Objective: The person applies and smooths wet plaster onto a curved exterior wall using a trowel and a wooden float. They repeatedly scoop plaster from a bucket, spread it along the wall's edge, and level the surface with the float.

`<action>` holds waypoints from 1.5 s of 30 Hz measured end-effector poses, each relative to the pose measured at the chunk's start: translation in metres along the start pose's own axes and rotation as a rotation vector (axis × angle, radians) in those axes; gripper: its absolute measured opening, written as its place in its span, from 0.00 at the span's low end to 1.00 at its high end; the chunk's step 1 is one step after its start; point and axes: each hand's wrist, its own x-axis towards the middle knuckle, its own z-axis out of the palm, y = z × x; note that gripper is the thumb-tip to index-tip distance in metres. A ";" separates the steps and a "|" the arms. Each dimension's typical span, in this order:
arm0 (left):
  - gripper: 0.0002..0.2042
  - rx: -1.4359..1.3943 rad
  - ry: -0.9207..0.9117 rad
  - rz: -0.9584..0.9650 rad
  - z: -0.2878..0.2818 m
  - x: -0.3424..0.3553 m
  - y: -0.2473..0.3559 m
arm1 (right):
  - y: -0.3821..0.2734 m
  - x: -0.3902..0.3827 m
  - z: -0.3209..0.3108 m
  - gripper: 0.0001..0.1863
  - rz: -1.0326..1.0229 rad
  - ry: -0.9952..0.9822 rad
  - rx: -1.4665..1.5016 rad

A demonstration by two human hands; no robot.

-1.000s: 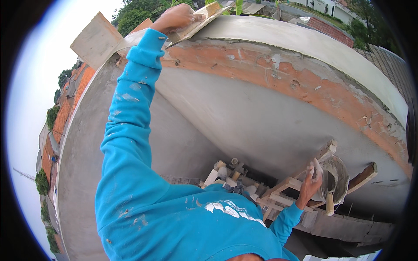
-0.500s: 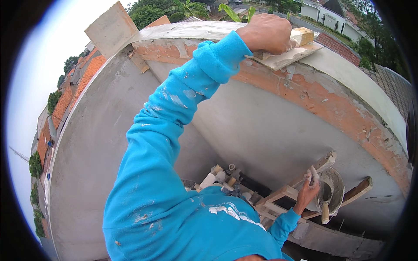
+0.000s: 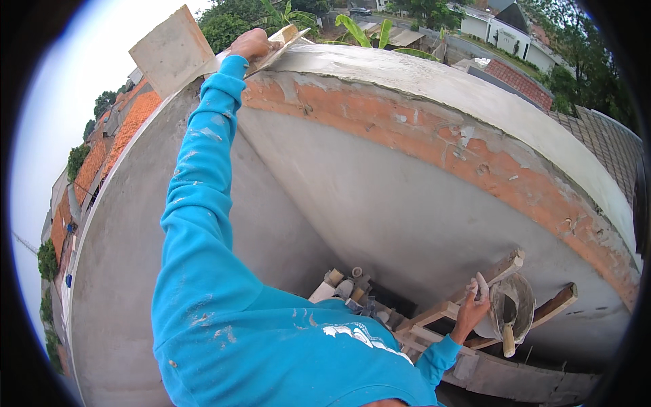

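Note:
My left hand (image 3: 251, 45), at the end of the outstretched blue sleeve, is closed round the wooden handle of a plastering float (image 3: 279, 49). The float is tilted near the left end of the wall's pale plastered top (image 3: 386, 71). At the lower right, my right hand (image 3: 472, 308) has its mortar-smeared fingers raised and partly apart, with nothing visible in them. It is beside a mortar-crusted bucket (image 3: 529, 298). A trowel (image 3: 508, 341) leans in the bucket, its wooden handle sticking out toward me.
A square board (image 3: 169, 53) stands up at the wall corner. Orange brick (image 3: 434, 139) shows in a band below the plastered top. Timber pieces (image 3: 559, 302) jut out around the bucket, and a jumble of offcuts (image 3: 352, 288) lies low in the corner. Roofs (image 3: 132, 125) spread out beyond.
My left hand has carried the float leftward along the wall top, from the middle to near the corner board, and tilted it up. My right hand has stayed by the bucket.

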 end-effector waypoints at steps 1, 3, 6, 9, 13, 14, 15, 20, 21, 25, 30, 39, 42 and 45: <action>0.27 0.021 0.035 0.045 0.010 -0.005 0.004 | -0.004 -0.002 0.006 0.19 0.025 -0.015 0.052; 0.24 0.101 0.044 0.105 0.019 -0.015 0.026 | -0.017 0.000 0.016 0.19 0.000 -0.045 0.010; 0.24 -0.042 0.063 0.284 -0.001 -0.051 0.099 | -0.025 0.003 0.033 0.18 0.016 -0.065 0.035; 0.25 -0.159 0.137 0.550 -0.035 -0.102 0.181 | -0.029 0.007 0.047 0.18 -0.045 -0.103 -0.021; 0.24 -0.169 0.264 0.631 -0.056 -0.116 0.195 | -0.042 0.011 0.060 0.19 -0.062 -0.164 -0.068; 0.23 -0.149 0.275 0.612 -0.058 -0.115 0.190 | -0.046 0.011 0.060 0.19 -0.067 -0.156 -0.048; 0.23 -0.142 0.264 0.582 -0.054 -0.101 0.178 | -0.050 0.009 0.060 0.19 -0.061 -0.134 -0.031; 0.28 0.045 0.179 0.209 -0.011 -0.010 0.038 | -0.039 -0.003 0.062 0.18 0.009 -0.108 -0.082; 0.25 0.042 0.153 0.158 0.001 0.010 0.006 | -0.036 -0.006 0.063 0.18 0.030 -0.111 -0.064; 0.32 -0.044 0.036 0.110 0.040 0.057 -0.074 | -0.033 -0.008 0.076 0.18 0.081 -0.135 -0.009; 0.32 -0.212 -0.037 0.183 0.039 0.042 -0.046 | -0.045 0.000 0.094 0.18 -0.002 -0.182 -0.022; 0.32 -0.402 0.030 0.509 0.002 -0.023 0.097 | -0.045 -0.003 0.083 0.18 0.018 -0.243 0.052; 0.26 -0.326 0.049 0.677 -0.025 -0.053 0.161 | -0.038 -0.002 0.070 0.18 0.049 -0.212 0.094; 0.22 -0.477 0.061 0.806 -0.051 -0.084 0.236 | -0.038 0.006 0.049 0.18 0.040 -0.165 0.109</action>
